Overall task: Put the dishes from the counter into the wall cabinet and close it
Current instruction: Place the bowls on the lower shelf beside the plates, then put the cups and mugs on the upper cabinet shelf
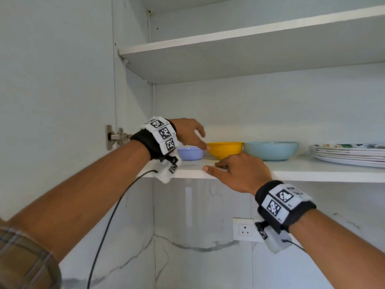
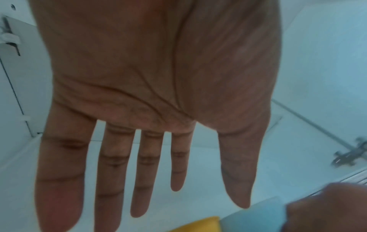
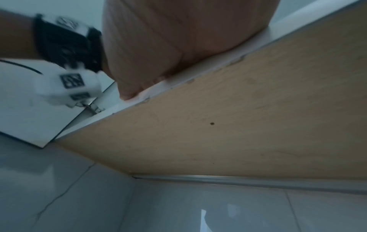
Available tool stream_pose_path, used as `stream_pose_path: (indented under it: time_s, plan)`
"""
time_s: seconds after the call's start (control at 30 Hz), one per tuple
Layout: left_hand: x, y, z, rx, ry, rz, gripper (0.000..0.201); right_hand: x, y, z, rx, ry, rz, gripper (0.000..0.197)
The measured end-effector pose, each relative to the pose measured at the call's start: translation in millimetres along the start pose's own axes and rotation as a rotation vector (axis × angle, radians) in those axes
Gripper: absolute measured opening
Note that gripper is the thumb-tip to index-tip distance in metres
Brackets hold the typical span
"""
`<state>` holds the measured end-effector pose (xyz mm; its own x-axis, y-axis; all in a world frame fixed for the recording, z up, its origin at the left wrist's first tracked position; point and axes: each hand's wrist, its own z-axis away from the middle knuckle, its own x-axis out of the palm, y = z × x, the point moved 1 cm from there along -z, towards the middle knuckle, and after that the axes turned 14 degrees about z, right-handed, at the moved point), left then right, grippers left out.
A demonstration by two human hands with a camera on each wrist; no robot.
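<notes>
- Left hand (image 1: pixel 190 133) raised above the lower shelf (image 1: pixel 302 168) of the open wall cabinet, grip apart: fingers (image 2: pixel 111 172) straight and spread, holding nothing.
- Left fingertips hovering over the gap between the purple bowl (image 1: pixel 190 153) and the yellow bowl (image 1: pixel 225 149); contact with either one not clear.
- Right hand (image 1: pixel 239 173) lying flat on the near edge of the same shelf, grip apart, fingers stretched to the left along the board, empty.
- From the right wrist view, only the heel of the right hand pressed on the white shelf edge (image 3: pixel 178 84), with the wooden underside of the cabinet (image 3: pixel 238 117) below it.
- Dishes already on the lower shelf, in one row from left to right: purple bowl, yellow bowl, light blue bowl (image 1: pixel 270 150), then a stack of plates (image 1: pixel 350 153) at the far right, partly cut by the frame.
- Yellow and light blue bowls just beside each other; purple bowl the smallest and nearest to the left wall.
- Upper shelf (image 1: pixel 229 49) above them.
- Cabinet door (image 1: pixel 56 101) open at the left, its metal hinge (image 1: pixel 116 137) just behind the left wrist.
- Wall socket (image 1: pixel 244 229) under the cabinet, on the marbled wall.
</notes>
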<state>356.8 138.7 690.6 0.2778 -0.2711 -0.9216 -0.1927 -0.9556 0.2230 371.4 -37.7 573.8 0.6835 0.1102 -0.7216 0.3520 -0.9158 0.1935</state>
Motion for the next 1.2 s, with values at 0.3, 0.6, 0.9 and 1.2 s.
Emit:
stream_pose_path:
  time_s: [0.3, 0.6, 0.9, 1.2]
  plan:
    - [99.8, 5.3, 91.7, 0.404, 0.179, 0.224, 0.06, 5.2, 9.2, 46.1, -0.181, 0.196, -0.019, 0.05]
    - [270.8, -21.0, 135.7, 0.365, 0.143, 0.435, 0.061, 58.3, 20.7, 171.4, -0.121, -0.048, -0.031, 0.032]
    - [493.6, -35.7, 180.7, -0.009, -0.519, 0.353, 0.07, 195.8, 46.1, 361.5, 0.028, -0.827, 0.017, 0.033]
    - [601.4, 15.1, 195.9, -0.105, -0.768, 0.242, 0.106, 256.2, 98.3, 504.5, 0.217, -1.062, -0.076, 0.037]
